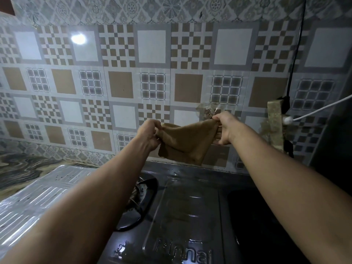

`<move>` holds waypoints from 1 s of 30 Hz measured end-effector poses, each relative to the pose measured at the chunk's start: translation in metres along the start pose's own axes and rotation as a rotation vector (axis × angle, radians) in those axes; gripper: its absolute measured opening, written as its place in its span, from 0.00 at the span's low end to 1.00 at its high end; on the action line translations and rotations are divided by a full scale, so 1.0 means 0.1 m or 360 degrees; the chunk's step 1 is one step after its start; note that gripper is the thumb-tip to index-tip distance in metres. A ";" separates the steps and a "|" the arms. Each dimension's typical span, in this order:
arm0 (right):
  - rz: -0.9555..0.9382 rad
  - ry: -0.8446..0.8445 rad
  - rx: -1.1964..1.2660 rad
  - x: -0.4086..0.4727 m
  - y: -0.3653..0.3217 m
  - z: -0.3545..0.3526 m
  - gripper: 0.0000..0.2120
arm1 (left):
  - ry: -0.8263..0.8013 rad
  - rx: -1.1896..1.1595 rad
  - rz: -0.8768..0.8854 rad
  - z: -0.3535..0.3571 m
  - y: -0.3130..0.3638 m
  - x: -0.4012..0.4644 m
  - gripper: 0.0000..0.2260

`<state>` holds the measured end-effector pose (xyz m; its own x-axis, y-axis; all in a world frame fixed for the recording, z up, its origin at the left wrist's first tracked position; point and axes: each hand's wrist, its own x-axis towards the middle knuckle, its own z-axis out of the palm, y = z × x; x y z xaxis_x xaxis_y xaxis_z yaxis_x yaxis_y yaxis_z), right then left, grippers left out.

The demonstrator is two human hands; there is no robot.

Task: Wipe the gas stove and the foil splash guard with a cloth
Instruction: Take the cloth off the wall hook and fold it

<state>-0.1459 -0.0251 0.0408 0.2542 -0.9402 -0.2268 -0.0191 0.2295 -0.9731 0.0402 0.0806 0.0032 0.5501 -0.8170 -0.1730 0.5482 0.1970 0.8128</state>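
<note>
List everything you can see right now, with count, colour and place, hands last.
cloth: one, brown, held up in front of the wall above the stove
stove: one, dark grey, bottom centre
burner: one seen, black, left part of stove, partly behind the left arm
foil guard: one, silver, left of stove
wall tiles: many, beige, brown and grey, behind the stove
black cable: one, on the wall at right
white cable: one, right
left hand: grips cloth's left edge
right hand: grips cloth's right corner
</note>
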 end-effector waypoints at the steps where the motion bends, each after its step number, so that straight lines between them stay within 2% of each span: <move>1: 0.0007 -0.0056 0.0082 -0.01 0.01 -0.04 0.07 | -0.0021 -0.0020 0.0009 -0.02 0.03 0.02 0.18; 4: -0.0084 -0.0154 0.0265 0.04 0.08 -0.07 0.07 | -0.0054 0.0128 0.0047 -0.05 0.11 0.05 0.20; 9: -0.0319 0.0218 0.0159 0.06 0.24 0.04 0.09 | 0.0111 0.0651 0.0294 0.07 0.13 0.10 0.13; 10: -0.0301 0.0238 0.0183 0.06 0.26 0.07 0.11 | 0.0074 0.0714 0.0212 0.09 0.13 0.08 0.12; 12: -0.0154 0.0295 0.0361 0.08 0.27 0.08 0.16 | -0.0113 0.0696 -0.0127 0.12 0.11 0.01 0.13; 14: 0.0002 0.0401 0.0550 0.07 0.23 0.05 0.13 | -0.0219 0.0561 -0.0394 0.12 0.04 -0.06 0.14; 16: 0.0084 0.0440 0.0624 0.06 0.22 0.02 0.12 | -0.0211 0.0413 -0.0467 0.12 -0.04 -0.08 0.16; 19: 0.0060 0.0378 0.0452 0.07 0.35 -0.01 0.12 | -0.0074 0.0160 -0.0399 0.14 -0.10 -0.07 0.13; 22: -0.0062 0.0288 0.0253 0.13 0.41 -0.08 0.14 | -0.0067 -0.0016 -0.0411 0.11 -0.07 -0.02 0.06; 26: -0.0348 0.0219 -0.0063 0.11 0.27 -0.08 0.07 | -0.0104 -0.0014 -0.0397 0.12 0.03 -0.04 0.06; 28: -0.0452 0.0249 -0.0081 0.12 0.18 -0.07 0.02 | -0.0046 0.0144 -0.0197 0.18 0.08 -0.10 0.07; 30: -0.0537 0.0305 -0.0170 0.14 0.09 -0.08 0.10 | 0.0008 0.0285 0.0067 0.20 0.11 -0.08 0.12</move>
<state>-0.1499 -0.0386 0.0284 0.0785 -0.9905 0.1125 -0.0682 -0.1179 -0.9907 0.0295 0.0783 0.0242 0.5736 -0.8072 -0.1395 0.4043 0.1309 0.9052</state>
